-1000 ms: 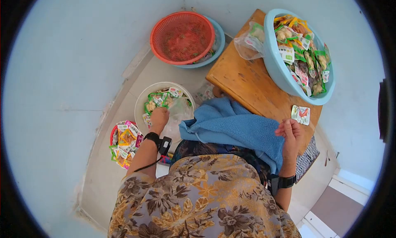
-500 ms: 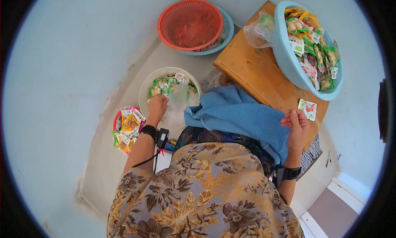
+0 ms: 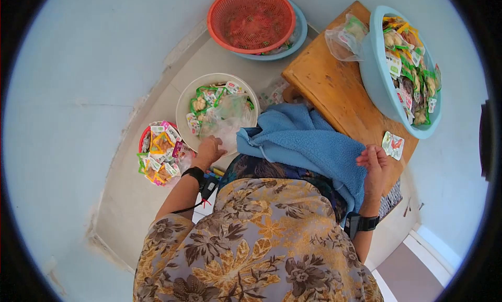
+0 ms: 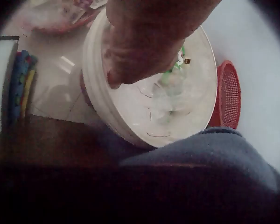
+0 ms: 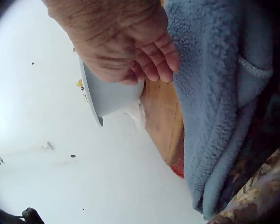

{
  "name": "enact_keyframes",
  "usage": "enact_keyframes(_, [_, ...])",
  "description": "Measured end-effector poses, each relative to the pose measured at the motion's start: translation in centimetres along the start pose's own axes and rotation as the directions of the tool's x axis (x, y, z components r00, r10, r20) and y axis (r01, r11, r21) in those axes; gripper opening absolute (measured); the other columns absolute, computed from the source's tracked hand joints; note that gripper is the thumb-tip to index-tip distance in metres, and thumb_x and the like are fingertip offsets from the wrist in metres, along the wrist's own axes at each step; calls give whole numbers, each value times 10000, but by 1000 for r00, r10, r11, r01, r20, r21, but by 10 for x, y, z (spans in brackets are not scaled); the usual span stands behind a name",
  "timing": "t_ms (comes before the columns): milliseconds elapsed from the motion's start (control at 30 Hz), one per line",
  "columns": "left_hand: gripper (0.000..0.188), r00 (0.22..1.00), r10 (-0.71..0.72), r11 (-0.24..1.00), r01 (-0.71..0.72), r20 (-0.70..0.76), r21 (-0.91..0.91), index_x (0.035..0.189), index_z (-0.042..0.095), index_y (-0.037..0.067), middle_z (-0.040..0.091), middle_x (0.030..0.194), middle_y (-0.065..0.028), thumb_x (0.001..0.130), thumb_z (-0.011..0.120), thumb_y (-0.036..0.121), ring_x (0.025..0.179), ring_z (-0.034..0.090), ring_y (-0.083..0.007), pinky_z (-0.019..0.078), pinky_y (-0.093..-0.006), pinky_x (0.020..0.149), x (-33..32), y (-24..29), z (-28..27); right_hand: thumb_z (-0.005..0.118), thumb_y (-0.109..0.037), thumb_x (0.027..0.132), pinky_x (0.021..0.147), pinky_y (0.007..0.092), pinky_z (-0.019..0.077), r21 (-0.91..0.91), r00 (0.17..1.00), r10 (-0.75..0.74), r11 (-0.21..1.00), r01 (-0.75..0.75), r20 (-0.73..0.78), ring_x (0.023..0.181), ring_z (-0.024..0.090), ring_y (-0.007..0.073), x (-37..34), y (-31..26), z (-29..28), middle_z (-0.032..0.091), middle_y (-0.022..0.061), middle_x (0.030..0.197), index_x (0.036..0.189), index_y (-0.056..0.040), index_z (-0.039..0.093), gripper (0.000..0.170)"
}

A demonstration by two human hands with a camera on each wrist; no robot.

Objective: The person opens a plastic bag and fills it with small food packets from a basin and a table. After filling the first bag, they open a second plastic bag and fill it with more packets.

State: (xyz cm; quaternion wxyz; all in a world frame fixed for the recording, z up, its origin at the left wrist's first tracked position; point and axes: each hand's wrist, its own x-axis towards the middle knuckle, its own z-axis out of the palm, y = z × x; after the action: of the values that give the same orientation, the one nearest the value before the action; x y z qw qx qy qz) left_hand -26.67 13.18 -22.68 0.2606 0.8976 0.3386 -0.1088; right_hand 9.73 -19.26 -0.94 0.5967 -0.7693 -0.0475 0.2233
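Observation:
In the head view my left hand (image 3: 209, 152) is at the near rim of a white bucket (image 3: 182, 120), which holds green-edged food packets (image 3: 209, 96) and a clear plastic bag (image 3: 235, 107). The left wrist view shows the left hand (image 4: 142, 39) over the bucket's rim (image 4: 94, 77); what its fingertips touch is unclear. My right hand (image 3: 376, 168) has loosely bent fingers and holds nothing, beside a blue fleece cloth (image 3: 300, 141) on the lap. Just beyond it a small packet (image 3: 392, 145) lies on the wooden table (image 3: 340, 100).
A blue basin (image 3: 372, 74) heaped with packets stands on the table, with a plastic bag (image 3: 342, 43) beside it. A red basket (image 3: 251, 20) rests over another blue basin (image 3: 297, 44) at the back. Left of the bucket is a small red container of packets (image 3: 161, 153).
My left hand has come back from the packets inside the bucket to its near rim. The right hand stays by the cloth. The head view has shifted slightly.

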Motion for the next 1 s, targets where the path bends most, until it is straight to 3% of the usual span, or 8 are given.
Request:
enact_keyframes(233, [198, 996, -68, 997, 65, -56, -51, 837, 737, 67, 668, 934, -195, 821, 676, 254, 855, 651, -397, 537, -475, 750, 11, -23, 9, 597, -234, 1009, 574, 229, 516, -13, 1000, 17, 1000, -17, 18, 651, 634, 108, 1, -1, 1, 659, 44, 817, 1015, -28, 646, 212])
enact_keyframes(333, [200, 991, -2, 986, -21, -134, -166, 820, 748, 64, 681, 875, -199, 817, 688, 255, 841, 653, -396, 533, -466, 718, 18, -34, -24, 619, -231, 1000, 568, 233, 514, 6, 1000, 21, 1000, -21, 7, 632, 631, 114, 1, 2, 2, 660, 56, 814, 989, -16, 645, 217])
enact_keyframes(433, [208, 1000, -14, 975, 8, -22, -222, 828, 756, 51, 698, 804, -180, 820, 703, 252, 792, 678, -335, 530, -417, 729, 16, -25, -83, 619, -229, 999, 569, 233, 512, 12, 1000, 29, 999, -29, 9, 634, 629, 113, 0, 3, 3, 659, 55, 814, 987, -15, 644, 216])
enact_keyframes(533, [248, 969, -245, 810, 217, 21, -545, 898, 741, 9, 707, 776, -67, 878, 693, 252, 732, 641, -152, 511, -332, 718, 14, -22, -119, 619, -230, 999, 566, 234, 511, 37, 1000, 26, 999, -26, 4, 632, 627, 113, 0, 7, 2, 659, 56, 814, 985, -11, 642, 221])
enact_keyframes(667, [284, 960, -276, 631, 208, 34, -748, 939, 727, 6, 711, 836, -51, 936, 651, 280, 745, 636, -137, 514, -321, 715, 20, -12, -155, 613, -229, 1000, 566, 239, 526, 50, 1000, 17, 999, -17, -3, 645, 640, 116, 2, 11, -1, 666, 53, 824, 1006, -26, 648, 206])
enact_keyframes(733, [300, 970, -229, 385, 164, 78, -908, 1054, 675, 16, 732, 977, -109, 999, 571, 292, 867, 693, -188, 544, -343, 787, 20, 7, -176, 616, -226, 998, 572, 244, 533, 61, 1000, 24, 998, -24, 4, 649, 642, 120, 2, 12, -4, 669, 58, 830, 1015, -25, 647, 204])
enact_keyframes(867, [319, 989, -146, 201, 52, 23, -978, 1027, 661, 34, 727, 975, -129, 993, 579, 340, 848, 709, -242, 547, -326, 708, 29, 70, -219, 630, -213, 982, 585, 247, 525, 88, 999, 7, 996, -4, -32, 660, 645, 128, 0, 1, -1, 663, 67, 822, 1003, -2, 645, 212])
enact_keyframes(1000, [349, 994, 95, -72, -44, -50, -996, 1065, 630, 30, 708, 1065, -190, 998, 560, 365, 934, 717, -336, 584, -381, 689, 27, 134, -238, 605, -273, 994, 692, 290, 547, 142, 993, -32, 990, 16, 113, 788, 675, 169, -8, -13, 20, 687, 104, 918, 1085, 18, 648, 307])
